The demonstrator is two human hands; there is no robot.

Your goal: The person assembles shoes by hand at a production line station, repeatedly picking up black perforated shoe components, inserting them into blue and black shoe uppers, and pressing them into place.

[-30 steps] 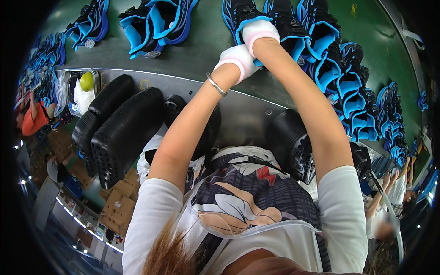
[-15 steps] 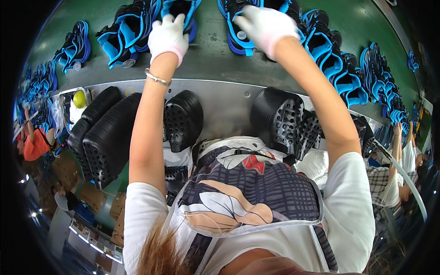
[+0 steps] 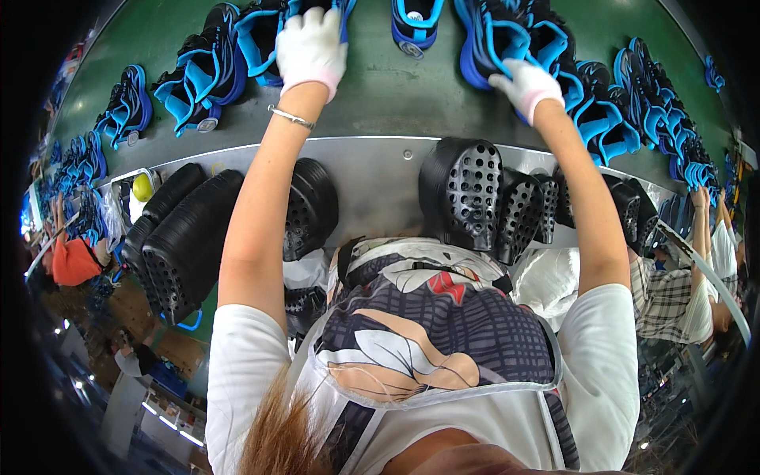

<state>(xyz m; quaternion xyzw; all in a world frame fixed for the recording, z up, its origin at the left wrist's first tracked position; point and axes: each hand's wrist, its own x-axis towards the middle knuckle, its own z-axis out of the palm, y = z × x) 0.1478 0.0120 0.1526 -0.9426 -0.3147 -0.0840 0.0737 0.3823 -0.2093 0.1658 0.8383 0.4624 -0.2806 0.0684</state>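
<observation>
My left hand (image 3: pixel 313 49), in a white glove, lies over the opening of a black shoe with blue trim (image 3: pixel 349 11) at the top edge. Its fingers bend onto the collar and hide most of that shoe. To the right, my gloved right hand (image 3: pixel 530 85) is at the heel of another black-and-blue shoe (image 3: pixel 477 59). Its thumb is on the near side of the heel and its fingers are at the collar. Between my hands stands a single shoe (image 3: pixel 417 25), heel toward me, with a round white label inside.
Rows of similar shoes (image 3: pixel 207 75) line the green work surface (image 3: pixel 380 111) on both sides. Black perforated shoe-shaped forms (image 3: pixel 463 186) hang along the metal edge (image 3: pixel 364 150) in front of me. A yellow-green ball (image 3: pixel 142 187) sits in a tray at left. Other people work at both sides.
My right hand has moved right, away from the labelled shoe, to a shoe in the right row. The labelled shoe now stands farther from me. My left hand has shifted slightly right and away.
</observation>
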